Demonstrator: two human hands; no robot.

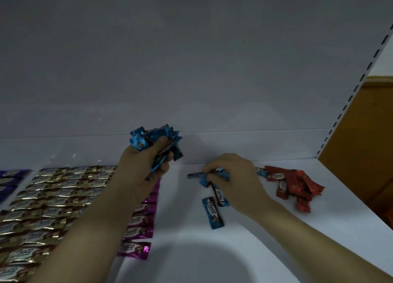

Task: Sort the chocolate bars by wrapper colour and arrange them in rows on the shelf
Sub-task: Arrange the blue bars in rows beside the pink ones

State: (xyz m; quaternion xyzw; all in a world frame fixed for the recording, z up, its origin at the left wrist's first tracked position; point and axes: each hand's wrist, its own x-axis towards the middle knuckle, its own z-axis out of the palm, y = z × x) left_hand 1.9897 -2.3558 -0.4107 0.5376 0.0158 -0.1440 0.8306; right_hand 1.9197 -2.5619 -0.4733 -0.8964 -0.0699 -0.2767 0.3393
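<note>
**Item: blue-wrapped chocolate bars, sorting in progress**

- Location: A bunch of blue-wrapped bars (156, 139) is gripped upright in the left hand (140, 168), fingers and thumb curled round it, ends fanning out above the fist. A few more blue bars (194, 175) lie on the white shelf (244, 250) under the right hand (234, 176), whose fingertips are pinched on them. One loose blue bar (213, 212) lies flat just in front, apart from both hands.
- Other stock: Gold-wrapped bars (53, 197) are laid in rows at left, with a column of magenta-wrapped bars (140, 219) beside them and purple-wrapped bars (8, 180) at the far left edge. A heap of red-wrapped bars (295, 185) is left unsorted at right.
- Handling, as judged: The bars appear small, light and flat, and are probably stiff along the core. The foil looks glossy and is likely to be slippery, so a full handful could spill if the grip is slackened. The crimped ends are soft and crumple easily. A single bar is best pinched across its narrow middle, or lifted by one long edge off the smooth shelf.
- Markings: "Choco" is printed in white script on a dark band on each wrapper. Smaller print cannot be read.
</note>
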